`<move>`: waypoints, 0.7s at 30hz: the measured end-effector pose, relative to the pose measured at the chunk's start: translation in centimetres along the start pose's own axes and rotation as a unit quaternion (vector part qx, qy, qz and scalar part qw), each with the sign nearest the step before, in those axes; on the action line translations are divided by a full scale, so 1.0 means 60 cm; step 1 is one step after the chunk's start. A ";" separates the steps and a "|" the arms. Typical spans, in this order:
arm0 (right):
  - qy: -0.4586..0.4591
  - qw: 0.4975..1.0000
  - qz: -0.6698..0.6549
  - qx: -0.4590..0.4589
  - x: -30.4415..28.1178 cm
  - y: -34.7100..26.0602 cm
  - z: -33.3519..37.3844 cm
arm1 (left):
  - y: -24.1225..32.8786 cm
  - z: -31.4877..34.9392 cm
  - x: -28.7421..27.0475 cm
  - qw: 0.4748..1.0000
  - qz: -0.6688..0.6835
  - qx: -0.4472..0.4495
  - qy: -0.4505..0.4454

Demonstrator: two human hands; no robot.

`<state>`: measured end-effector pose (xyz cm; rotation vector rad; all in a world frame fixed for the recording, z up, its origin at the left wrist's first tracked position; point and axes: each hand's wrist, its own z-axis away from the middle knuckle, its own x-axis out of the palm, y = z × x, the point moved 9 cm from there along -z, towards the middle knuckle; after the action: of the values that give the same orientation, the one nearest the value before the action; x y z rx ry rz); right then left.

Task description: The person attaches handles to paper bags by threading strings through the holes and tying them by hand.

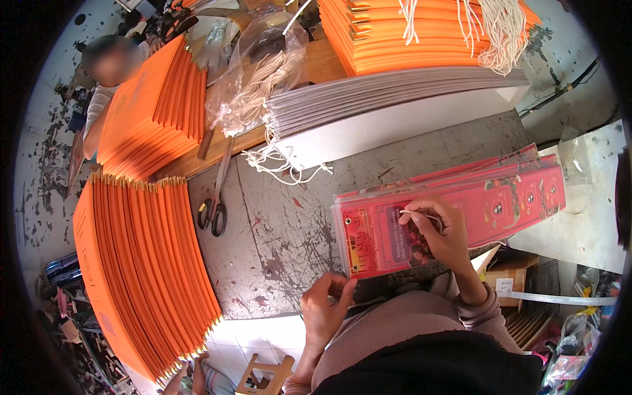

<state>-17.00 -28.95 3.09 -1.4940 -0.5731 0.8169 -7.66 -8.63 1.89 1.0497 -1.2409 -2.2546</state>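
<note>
A stack of long, glossy red printed sheets lies slanted on the worn grey table in front of me, its left end carrying small round eyelets at the corners. Above that left end, my right hand pinches a short white string between thumb and fingers. My left hand is at the stack's near left corner, fingers curled and thumb against them. Whatever lies between those fingertips is hidden. Scissors with black handles rest on the table further left.
Orange folded bags stand stacked at left, with another orange stack behind. Grey-white boards and more orange bags sit at the back, beside loose white cords in clear plastic. A person is far left; a wooden stool stands below.
</note>
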 end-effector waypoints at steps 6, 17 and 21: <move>-0.008 0.999 0.019 -0.043 0.016 -0.031 0.003 | -0.023 0.005 0.023 0.982 0.155 -0.065 -0.090; -0.095 0.976 0.099 -0.170 0.086 -0.099 0.022 | -0.034 -0.023 -0.009 0.946 0.246 0.128 -0.166; -0.124 0.965 0.143 -0.181 0.119 -0.074 0.035 | -0.075 -0.024 0.012 0.950 0.210 0.068 -0.222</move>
<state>-13.67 -21.72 6.48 -1.8499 -0.7311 1.1812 -6.88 -7.42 -2.70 0.2657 -1.6340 -2.1402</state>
